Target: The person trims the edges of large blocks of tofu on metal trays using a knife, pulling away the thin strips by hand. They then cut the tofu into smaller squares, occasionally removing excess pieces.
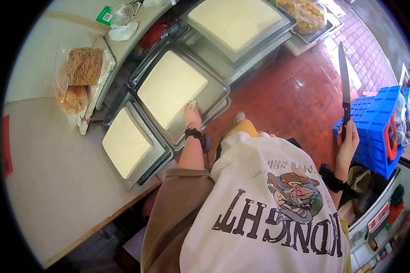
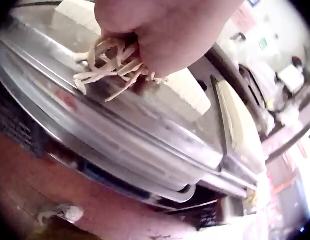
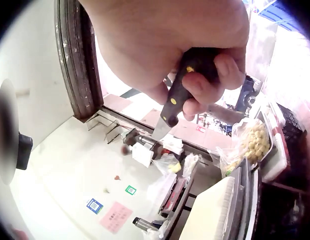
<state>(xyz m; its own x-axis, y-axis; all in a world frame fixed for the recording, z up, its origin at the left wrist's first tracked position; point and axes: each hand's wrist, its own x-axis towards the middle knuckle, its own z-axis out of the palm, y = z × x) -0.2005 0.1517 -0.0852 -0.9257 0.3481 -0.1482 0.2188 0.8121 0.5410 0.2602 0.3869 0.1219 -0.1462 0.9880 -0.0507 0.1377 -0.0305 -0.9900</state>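
My left hand (image 1: pixel 192 118) grips a bunch of thin pale strips (image 2: pixel 112 67) over the near right edge of the middle metal tray (image 1: pixel 217 93). Beside it in that tray lies a large white slab of tofu (image 1: pixel 172 86). The strips dangle below the curled fingers in the left wrist view. Off to the right, my right hand (image 1: pixel 348 140) holds a long knife (image 1: pixel 345 77) by its black riveted handle (image 3: pixel 182 90), blade pointing up and away in the head view.
Another tofu slab (image 1: pixel 127 143) sits in the left tray, and a third slab (image 1: pixel 234 20) in the far tray. Bagged brown noodle-like food (image 1: pixel 84 67) is on the left. A bag of yellowish pieces (image 1: pixel 307 13) stands far right, blue crates (image 1: pixel 373 127) at the right.
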